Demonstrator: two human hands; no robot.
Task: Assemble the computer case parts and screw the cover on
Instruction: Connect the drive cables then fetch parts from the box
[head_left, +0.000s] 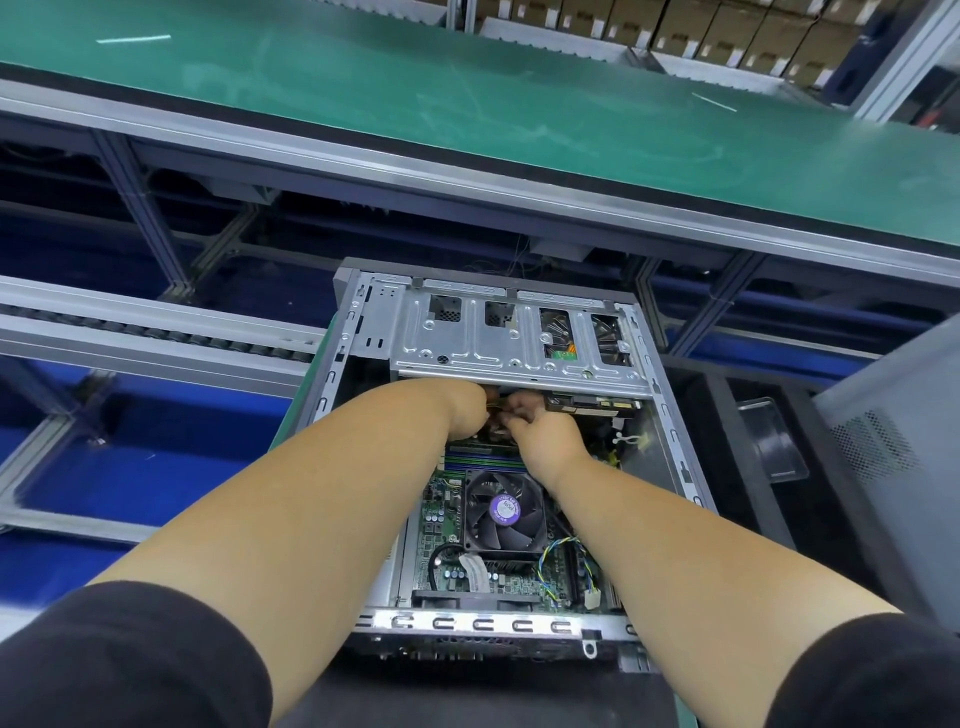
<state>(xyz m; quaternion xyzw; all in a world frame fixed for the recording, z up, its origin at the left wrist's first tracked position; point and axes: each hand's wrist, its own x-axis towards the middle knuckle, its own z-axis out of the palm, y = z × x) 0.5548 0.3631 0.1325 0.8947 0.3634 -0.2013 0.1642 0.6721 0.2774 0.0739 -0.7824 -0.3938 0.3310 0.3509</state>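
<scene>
While the computer case (498, 457) lies open on its side just in front of the person, both forearms reach over its near edge into the inside. The landmark is the CPU fan (503, 512) with a purple label, which sits on the motherboard (441, 519) in the near half of the case. Just nearer than the fan, some coloured wires (563, 564) and a white connector (591, 598) lie loose beside the near wall.

Beyond the fan, the left hand (465, 410) and the right hand (545, 431) meet under the near edge of the metal drive cage (514, 332). The fingers of both hands are curled and seem to pinch a small bundle of cables or a plug between them, but the part itself is mostly hidden, so what it is cannot be told. To the right of the hands, further from the fan, a drive (592, 404) shows under the cage.

The step in hand is probably to connect or arrange cabling before closing. To do it well, the person should align the plug straight, push evenly without bending the pins, and keep the cables away from the fan blades and from the case edges where the cover must slide.

Far to the right of the fan, a grey side cover (893, 457) with a vent grid stands apart from the case, not yet mounted. Beyond the case runs a green conveyor belt (467, 104).
</scene>
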